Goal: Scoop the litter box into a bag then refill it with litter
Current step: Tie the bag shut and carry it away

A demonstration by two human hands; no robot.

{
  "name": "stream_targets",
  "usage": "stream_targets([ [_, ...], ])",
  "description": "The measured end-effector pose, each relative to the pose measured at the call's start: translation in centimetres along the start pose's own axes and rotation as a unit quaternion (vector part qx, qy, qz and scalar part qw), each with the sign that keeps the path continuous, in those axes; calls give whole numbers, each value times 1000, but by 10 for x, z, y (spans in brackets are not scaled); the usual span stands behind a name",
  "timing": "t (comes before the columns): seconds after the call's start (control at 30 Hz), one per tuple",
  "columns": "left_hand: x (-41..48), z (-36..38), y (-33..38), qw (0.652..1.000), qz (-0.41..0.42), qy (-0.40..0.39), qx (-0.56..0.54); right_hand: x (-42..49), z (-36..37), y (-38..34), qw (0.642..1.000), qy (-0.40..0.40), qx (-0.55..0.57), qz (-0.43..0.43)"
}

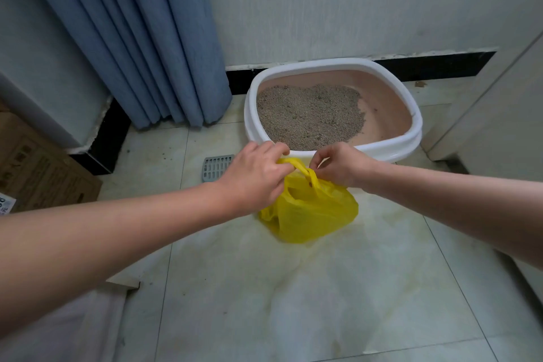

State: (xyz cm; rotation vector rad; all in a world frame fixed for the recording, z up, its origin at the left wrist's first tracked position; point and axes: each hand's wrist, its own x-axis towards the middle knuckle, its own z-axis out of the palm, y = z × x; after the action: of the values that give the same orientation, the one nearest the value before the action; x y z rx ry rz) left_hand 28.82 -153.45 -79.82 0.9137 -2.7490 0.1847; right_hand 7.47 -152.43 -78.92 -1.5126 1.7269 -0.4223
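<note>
— Where's the bag?

— Right under the hands. The yellow bag (pixel 308 209) sits bulging on the floor (pixel 293 303), and both hands are clamped on its handles. The left hand (pixel 252 176) has its fingers curled round one loop and the right hand (pixel 340 166) pinches the other, with the strips crossing between them. It looks to me like a knot being tied.

— Any advice?

— I'd draw the loops up and apart evenly, so the neck closes before the knot tightens. I'd also leave the bag resting on the floor so its weight doesn't drag on the thin plastic. A gap at the neck could spill grains when it's lifted.

— And the box?

— The litter box (pixel 332 63) is just beyond the hands. The litter (pixel 308 117) is heaped toward the left hand's side, and bare pink bottom shows on the right's, so I'd judge the refill not yet done. I see no litter sack.

— The scoop?

— A grey slotted scoop (pixel 217 166) lies flat on the floor just beyond the left wrist.

— And the room?

— Pale tiles, stained yellowish, with what seems a thin sheet over them, its edge curling below the left forearm. A blue curtain (pixel 132 38) hangs well beyond the left hand, and a cardboard box (pixel 38 173) sits far out to that arm's left. Behind the litter box runs a white wall (pixel 352 3) with black skirting (pixel 440 63). A white panel (pixel 499 112) stands off to the right of the right arm.
</note>
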Motion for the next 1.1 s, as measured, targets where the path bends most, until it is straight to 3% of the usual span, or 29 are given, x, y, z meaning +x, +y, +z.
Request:
stream_targets([
  [0.1, -2, -1, 5, 992, -54, -40, -106, -6, 5, 7, 999, -38, 8, 2],
  [0.23, 2, -2, 12, 945, -141, -40, -292, -12, 9, 13, 992, -98, 77, -5],
  [0.33, 5, 0, 13, 934, -158, -18, -321, -16, 9, 11, 987, -104, 126, -14],
  [0.5, 8, -4, 10, 947, -126, 6, -294, -20, 6, 11, 973, -113, 198, -25],
  [0.57, 8, -5, 5, 949, -136, 8, -283, -19, -1, 11, 984, -86, 150, -49],
  [0.63, 5, -4, -5, 950, -150, 8, -273, -14, -11, 14, 992, -51, 30, -112],
  [0.73, -4, 2, -20, 958, -165, -7, -233, -9, -23, 26, 975, -5, -139, -172],
  [0.87, -29, 19, -44, 970, -176, -79, -148, -7, -28, 54, 968, 4, -206, -145],
  [1.1, -55, 34, -64, 961, -189, -196, -50, -4, -27, 96, 955, 5, -277, -108],
])
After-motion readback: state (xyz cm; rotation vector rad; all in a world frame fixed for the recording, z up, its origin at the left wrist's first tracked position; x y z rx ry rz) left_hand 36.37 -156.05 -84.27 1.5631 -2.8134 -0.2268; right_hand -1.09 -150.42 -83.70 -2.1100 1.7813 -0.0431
